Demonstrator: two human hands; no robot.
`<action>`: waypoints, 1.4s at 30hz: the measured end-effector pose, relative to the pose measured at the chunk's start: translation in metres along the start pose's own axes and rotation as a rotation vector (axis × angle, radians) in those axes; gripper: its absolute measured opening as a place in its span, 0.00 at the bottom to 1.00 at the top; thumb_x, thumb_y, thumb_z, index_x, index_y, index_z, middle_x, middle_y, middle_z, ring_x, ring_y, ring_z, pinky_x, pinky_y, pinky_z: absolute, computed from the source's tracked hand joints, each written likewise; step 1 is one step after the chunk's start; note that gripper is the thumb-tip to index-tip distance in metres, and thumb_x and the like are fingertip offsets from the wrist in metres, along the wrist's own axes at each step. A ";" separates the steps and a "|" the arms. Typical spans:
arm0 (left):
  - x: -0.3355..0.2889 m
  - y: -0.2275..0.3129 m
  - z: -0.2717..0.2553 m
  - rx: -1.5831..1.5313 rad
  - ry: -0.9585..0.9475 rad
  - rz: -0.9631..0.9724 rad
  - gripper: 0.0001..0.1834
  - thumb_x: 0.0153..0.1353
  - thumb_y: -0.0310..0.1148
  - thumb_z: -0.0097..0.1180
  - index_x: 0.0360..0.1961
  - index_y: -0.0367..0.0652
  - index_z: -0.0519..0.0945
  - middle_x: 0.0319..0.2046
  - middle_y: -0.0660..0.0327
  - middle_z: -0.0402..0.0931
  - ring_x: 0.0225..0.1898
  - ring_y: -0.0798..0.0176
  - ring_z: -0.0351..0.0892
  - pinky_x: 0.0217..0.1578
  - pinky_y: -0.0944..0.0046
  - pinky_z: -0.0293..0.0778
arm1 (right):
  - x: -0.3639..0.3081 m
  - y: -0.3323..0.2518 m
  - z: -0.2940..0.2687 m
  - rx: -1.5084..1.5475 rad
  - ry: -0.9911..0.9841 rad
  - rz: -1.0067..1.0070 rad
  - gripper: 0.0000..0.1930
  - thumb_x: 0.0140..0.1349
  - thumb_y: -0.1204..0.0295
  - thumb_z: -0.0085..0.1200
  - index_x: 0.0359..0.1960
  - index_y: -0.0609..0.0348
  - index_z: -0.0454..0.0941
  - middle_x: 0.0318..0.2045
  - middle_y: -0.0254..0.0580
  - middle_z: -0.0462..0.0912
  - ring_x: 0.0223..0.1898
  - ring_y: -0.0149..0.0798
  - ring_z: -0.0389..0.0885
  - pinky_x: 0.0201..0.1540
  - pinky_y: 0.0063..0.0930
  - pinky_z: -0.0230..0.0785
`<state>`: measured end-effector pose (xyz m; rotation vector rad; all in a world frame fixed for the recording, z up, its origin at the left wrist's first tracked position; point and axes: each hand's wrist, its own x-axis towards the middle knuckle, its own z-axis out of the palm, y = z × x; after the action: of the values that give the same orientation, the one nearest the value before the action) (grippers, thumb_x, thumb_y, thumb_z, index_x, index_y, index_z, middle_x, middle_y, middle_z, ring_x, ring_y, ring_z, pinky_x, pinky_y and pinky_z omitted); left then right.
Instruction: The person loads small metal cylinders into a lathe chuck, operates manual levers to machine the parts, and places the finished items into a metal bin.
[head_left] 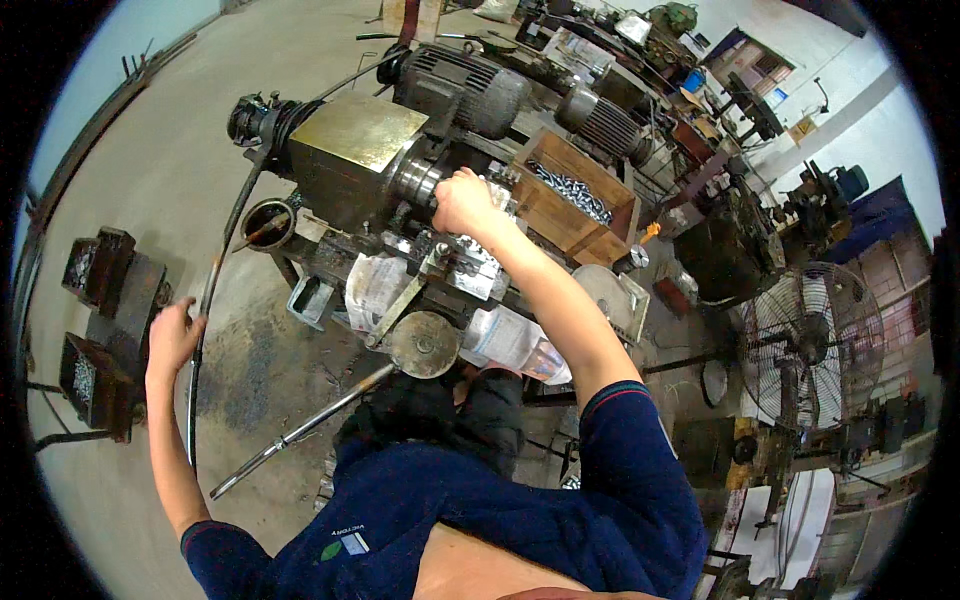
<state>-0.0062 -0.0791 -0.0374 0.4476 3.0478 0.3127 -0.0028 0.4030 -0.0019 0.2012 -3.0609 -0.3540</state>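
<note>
My right hand (465, 203) is at the round metal chuck (416, 178) of a small lathe-like machine. Its fingers are closed, and whatever lies inside them is hidden from view. My left hand (175, 335) is out to the left, its fingers apart, beside a long dark bar (207, 310) that slants down from the machine. It appears to hold nothing. Below the right hand sit the machine's metal slide (480, 270) and a flat link arm (402, 308). A round disc (425, 345) with a long steel handle (300, 428) stands close to my body.
A wooden box (575, 195) of small metal parts is right of the chuck. An electric motor (462, 90) sits behind. Metal bins (95, 375) of parts stand at the far left, a round pot (268, 226) near the machine, and a large caged fan (815, 345) at right.
</note>
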 end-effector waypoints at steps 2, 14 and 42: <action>-0.015 -0.006 0.024 -0.257 -0.022 -0.099 0.22 0.51 0.40 0.59 0.41 0.34 0.73 0.24 0.49 0.76 0.32 0.50 0.79 0.32 0.55 0.72 | 0.008 0.000 0.005 0.029 -0.034 0.046 0.12 0.35 0.64 0.57 0.22 0.58 0.81 0.29 0.47 0.82 0.40 0.44 0.77 0.52 0.31 0.63; -0.009 0.001 0.062 -0.252 0.163 -0.140 0.18 0.48 0.38 0.60 0.27 0.32 0.69 0.20 0.45 0.72 0.27 0.41 0.74 0.29 0.50 0.69 | 0.013 0.005 0.033 0.150 0.180 0.072 0.12 0.30 0.66 0.56 0.17 0.61 0.79 0.25 0.45 0.80 0.38 0.45 0.75 0.43 0.30 0.69; 0.093 -0.102 0.060 -0.023 0.569 -0.103 0.15 0.55 0.32 0.50 0.44 0.39 0.75 0.33 0.48 0.77 0.37 0.44 0.76 0.39 0.51 0.71 | -0.095 0.008 -0.024 0.494 0.586 -0.027 0.18 0.33 0.70 0.57 0.32 0.58 0.80 0.43 0.48 0.76 0.49 0.52 0.69 0.57 0.44 0.58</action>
<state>-0.1189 -0.1362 -0.1187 0.2260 3.5926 0.5536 0.0922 0.4178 0.0195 0.3004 -2.5012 0.4016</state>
